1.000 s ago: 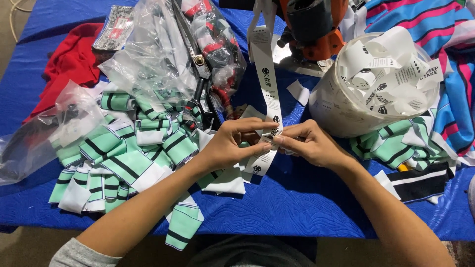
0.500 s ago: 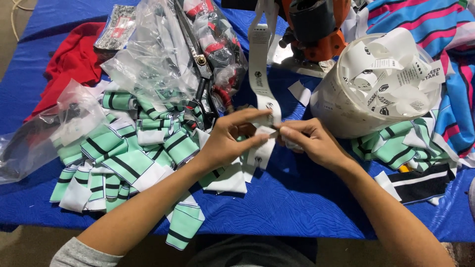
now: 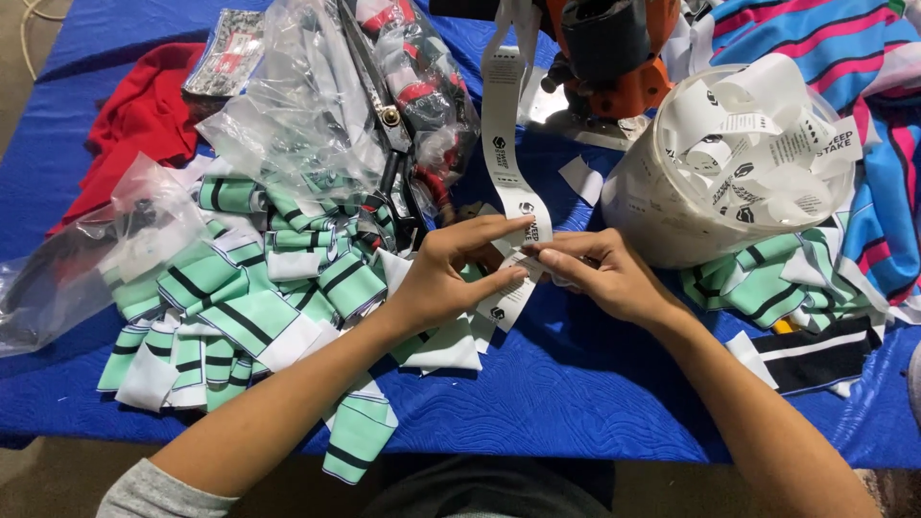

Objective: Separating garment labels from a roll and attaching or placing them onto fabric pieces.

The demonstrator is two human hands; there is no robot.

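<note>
A long white printed label strip [image 3: 506, 125] runs down from the top of the view to the middle of the blue table. My left hand [image 3: 451, 273] pinches the strip from the left, thumb and forefinger closed on it. My right hand [image 3: 600, 273] grips the same strip from the right, fingertips meeting the left hand's. The strip's loose end hangs below my hands over a small white fabric piece. A heap of mint-green, white and black striped fabric pieces [image 3: 240, 297] lies just left of my left hand.
A clear tub [image 3: 672, 206] full of cut white labels stands to the right. Large scissors [image 3: 389, 144] lie on crumpled plastic bags [image 3: 288, 115]. An orange machine [image 3: 614, 58] stands at the back, red cloth [image 3: 134, 125] at the far left, striped garments [image 3: 883, 182] at right.
Both hands have shifted slightly along the label strip; the strip's upper loop has moved a little. Everything else on the table stays put.
</note>
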